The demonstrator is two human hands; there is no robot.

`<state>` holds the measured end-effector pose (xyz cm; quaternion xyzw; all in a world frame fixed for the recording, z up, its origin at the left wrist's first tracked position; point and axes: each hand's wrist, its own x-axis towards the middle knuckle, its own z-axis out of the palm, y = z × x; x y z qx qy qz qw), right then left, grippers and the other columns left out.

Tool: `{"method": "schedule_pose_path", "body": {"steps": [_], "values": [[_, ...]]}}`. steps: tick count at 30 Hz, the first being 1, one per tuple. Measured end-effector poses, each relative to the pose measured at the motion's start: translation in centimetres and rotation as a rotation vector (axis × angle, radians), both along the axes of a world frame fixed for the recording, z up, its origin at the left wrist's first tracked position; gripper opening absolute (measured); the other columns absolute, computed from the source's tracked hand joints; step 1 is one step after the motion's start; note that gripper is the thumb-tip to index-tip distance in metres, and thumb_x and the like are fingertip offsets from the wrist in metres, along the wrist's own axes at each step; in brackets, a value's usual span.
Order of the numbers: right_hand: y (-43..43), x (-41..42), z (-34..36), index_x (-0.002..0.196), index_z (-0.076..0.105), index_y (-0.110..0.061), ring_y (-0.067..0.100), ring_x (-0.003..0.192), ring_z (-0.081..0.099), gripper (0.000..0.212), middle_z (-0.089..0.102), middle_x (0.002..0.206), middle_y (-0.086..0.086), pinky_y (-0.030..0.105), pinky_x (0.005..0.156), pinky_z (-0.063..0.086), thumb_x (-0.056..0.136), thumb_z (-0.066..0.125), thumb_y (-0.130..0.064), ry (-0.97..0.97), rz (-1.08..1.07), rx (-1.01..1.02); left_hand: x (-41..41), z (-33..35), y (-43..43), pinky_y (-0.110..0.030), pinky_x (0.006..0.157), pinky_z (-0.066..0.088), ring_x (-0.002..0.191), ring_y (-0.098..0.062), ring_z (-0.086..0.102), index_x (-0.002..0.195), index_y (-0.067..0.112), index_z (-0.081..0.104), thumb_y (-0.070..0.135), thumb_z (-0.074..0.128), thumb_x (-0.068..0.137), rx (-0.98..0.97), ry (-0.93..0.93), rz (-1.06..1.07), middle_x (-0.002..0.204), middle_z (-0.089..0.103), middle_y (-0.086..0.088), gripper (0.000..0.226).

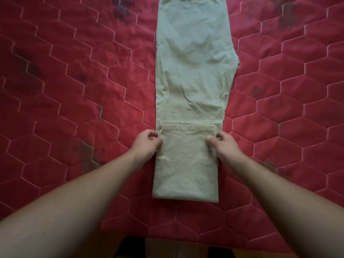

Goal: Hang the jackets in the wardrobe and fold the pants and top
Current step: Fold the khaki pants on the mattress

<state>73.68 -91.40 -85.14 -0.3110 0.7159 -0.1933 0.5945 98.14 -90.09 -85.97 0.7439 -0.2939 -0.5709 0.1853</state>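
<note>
Pale green pants (191, 62) lie lengthwise on a red quilted bedspread (74, 90), folded leg on leg and running away from me. Their near end is turned back over itself, forming a flap (186, 164) whose hem edges lie at about the middle of the view. My left hand (147, 144) pinches the flap's left edge near its hem. My right hand (225, 146) pinches the flap's right edge at the same height. The far end of the pants runs out of the top of the view.
The bedspread has hexagonal stitching and dark stains at the left, top and right. Its near edge (167, 239) crosses the bottom of the view, with a dark floor and wood below it.
</note>
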Motion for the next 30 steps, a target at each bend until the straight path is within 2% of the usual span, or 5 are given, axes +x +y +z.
{"method": "schedule_pose_path", "body": {"steps": [4,9,17,24,30], "values": [[-2.6,0.7,-1.1,0.105,0.065,-0.007,0.024,0.083,0.065,0.008,0.072,0.101,0.02,0.047,0.081,0.057,0.098,0.064,-0.012,0.027,0.015,-0.037,-0.7,0.2,-3.3,-0.019,0.068,0.055,0.088,-0.017,0.067,0.115,0.012,0.064,0.021,0.068,0.095,-0.086,-0.025,-0.039,0.106,0.07,-0.011,0.022],[-3.0,0.2,1.4,0.102,0.066,-0.01,0.005,0.071,0.067,0.004,0.071,0.087,0.004,0.023,0.07,0.054,0.098,0.065,-0.008,0.02,0.015,-0.101,-0.4,1.7,-3.8,-0.032,0.08,0.059,0.099,-0.024,0.071,0.111,0.017,0.065,0.018,0.066,0.096,-0.151,-0.02,-0.039,0.105,0.072,-0.008,0.014],[-22.9,0.8,6.2,0.124,0.056,-0.016,0.023,0.098,0.066,0.031,0.066,0.109,0.005,0.036,0.08,0.055,0.097,0.067,-0.027,0.087,0.048,-0.38,0.2,7.4,-23.1,-0.037,0.091,0.057,0.104,-0.018,0.065,0.143,0.017,0.047,0.028,0.066,0.094,-0.417,-0.082,-0.033,0.121,0.063,-0.003,0.054],[-18.6,2.2,2.3,0.155,0.034,-0.017,0.041,0.143,0.033,0.068,0.033,0.156,0.021,0.05,0.119,0.029,0.097,0.06,-0.043,0.639,0.676,-0.41,-1.8,3.0,-19.1,-0.047,0.123,0.019,0.151,-0.039,0.015,0.159,0.021,0.022,0.032,0.055,0.099,-0.276,-0.55,-0.596,0.164,0.012,-0.02,0.069],[-5.1,1.5,-4.1,0.16,0.026,-0.022,0.038,0.156,0.007,0.076,0.009,0.169,0.02,0.059,0.123,0.019,0.097,0.03,-0.065,0.819,0.938,-0.453,-4.0,-2.6,-7.6,-0.052,0.125,0.001,0.152,-0.028,-0.023,0.159,0.036,-0.008,0.059,0.031,0.101,-0.291,-0.728,-0.976,0.165,-0.024,-0.013,0.073]]}}
